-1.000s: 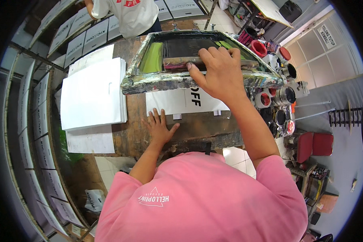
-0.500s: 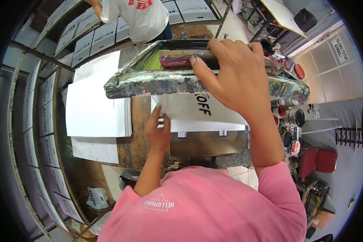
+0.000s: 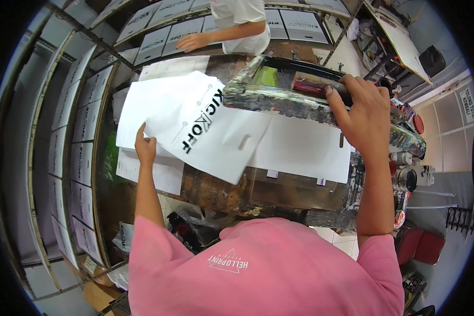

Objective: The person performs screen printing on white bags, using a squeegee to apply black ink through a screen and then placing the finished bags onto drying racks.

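Note:
My left hand (image 3: 146,145) pinches the left edge of a white printed plastic bag (image 3: 221,142) with black lettering and a slot handle. This bag is bent and slants over a stack of white sheets (image 3: 129,121); its right part overlaps a blank white bag (image 3: 305,147) on the work table. Above the blank bag a paint-crusted printing screen frame (image 3: 279,105) is tilted up. My right hand (image 3: 366,113) is closed on a squeegee (image 3: 313,85) with pink ink, its thumb on the near side, at the raised frame. The fingers' far side is hidden.
Racks with printed white bags (image 3: 84,152) line the left side and the back. Across the table stands another person (image 3: 242,26) with an arm stretched left. Ink cans (image 3: 404,179) crowd the right edge, with a red chair (image 3: 421,245) beyond. Small white tabs (image 3: 272,174) lie before the blank bag.
My left hand has drawn the printed bag out leftward from under the screen, over the stack. The blank bag now shows more fully. The other person's arm has come down. My view has shifted.

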### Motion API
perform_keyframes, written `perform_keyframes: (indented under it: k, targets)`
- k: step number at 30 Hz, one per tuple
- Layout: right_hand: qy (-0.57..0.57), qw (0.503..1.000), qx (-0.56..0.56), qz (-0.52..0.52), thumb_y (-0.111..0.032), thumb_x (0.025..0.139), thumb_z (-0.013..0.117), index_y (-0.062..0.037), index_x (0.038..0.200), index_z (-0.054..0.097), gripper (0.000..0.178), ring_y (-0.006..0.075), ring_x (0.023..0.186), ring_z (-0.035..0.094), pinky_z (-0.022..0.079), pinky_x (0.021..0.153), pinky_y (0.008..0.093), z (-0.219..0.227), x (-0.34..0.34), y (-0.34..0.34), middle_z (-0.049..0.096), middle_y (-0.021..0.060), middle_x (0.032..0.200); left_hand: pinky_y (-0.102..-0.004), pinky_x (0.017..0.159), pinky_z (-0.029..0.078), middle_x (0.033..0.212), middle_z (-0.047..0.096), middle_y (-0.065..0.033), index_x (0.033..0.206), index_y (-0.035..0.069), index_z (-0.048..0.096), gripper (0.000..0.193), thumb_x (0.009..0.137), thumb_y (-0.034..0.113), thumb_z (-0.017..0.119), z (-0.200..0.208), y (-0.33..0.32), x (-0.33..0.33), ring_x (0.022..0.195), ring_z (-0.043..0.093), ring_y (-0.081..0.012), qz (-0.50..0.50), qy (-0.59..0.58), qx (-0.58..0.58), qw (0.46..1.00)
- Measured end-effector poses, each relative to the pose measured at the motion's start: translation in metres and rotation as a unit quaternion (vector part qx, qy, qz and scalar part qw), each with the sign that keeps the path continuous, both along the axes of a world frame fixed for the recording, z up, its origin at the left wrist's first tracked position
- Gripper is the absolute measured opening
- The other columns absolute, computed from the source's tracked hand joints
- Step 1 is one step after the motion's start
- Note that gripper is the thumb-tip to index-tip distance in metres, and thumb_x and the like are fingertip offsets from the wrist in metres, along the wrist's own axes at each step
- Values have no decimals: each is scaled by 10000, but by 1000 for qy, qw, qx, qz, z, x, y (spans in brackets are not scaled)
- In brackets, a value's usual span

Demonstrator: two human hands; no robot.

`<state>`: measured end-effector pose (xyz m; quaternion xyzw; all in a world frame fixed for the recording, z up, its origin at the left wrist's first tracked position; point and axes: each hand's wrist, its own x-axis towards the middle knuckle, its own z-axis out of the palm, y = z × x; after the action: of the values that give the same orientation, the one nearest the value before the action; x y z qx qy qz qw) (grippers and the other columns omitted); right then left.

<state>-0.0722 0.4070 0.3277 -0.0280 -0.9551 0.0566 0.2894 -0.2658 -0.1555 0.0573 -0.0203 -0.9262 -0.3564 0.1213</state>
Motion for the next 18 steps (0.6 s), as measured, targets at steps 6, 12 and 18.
perform_keyframes:
  k: [6,12,18]
  targets:
    - [19,1000,12,-9,-461,962,653,-23,1262,677,531,324,916,627,410,854,468,-19,15,0,668,136,894,-422,1084,505,1414,594,-364,1563,7,477,919,845,409,887,34,106,-13,1286,635,-427,-52,-12,-52,997]
    - [-214,975,24,48,-515,982,639,-47,1265,681,549,305,1022,594,420,894,469,-111,84,-22,647,131,1094,-582,1241,348,1601,359,-269,1647,9,106,1104,974,816,446,106,265,233,1514,372,-417,-204,-381,711,555]
    - [-333,932,-111,86,-500,955,683,-117,1141,712,427,331,1011,645,530,853,489,-251,136,-32,675,93,1032,-521,1225,378,1619,330,-271,1647,10,189,1195,901,918,409,-41,241,257,1489,397,-414,-38,-536,617,575]
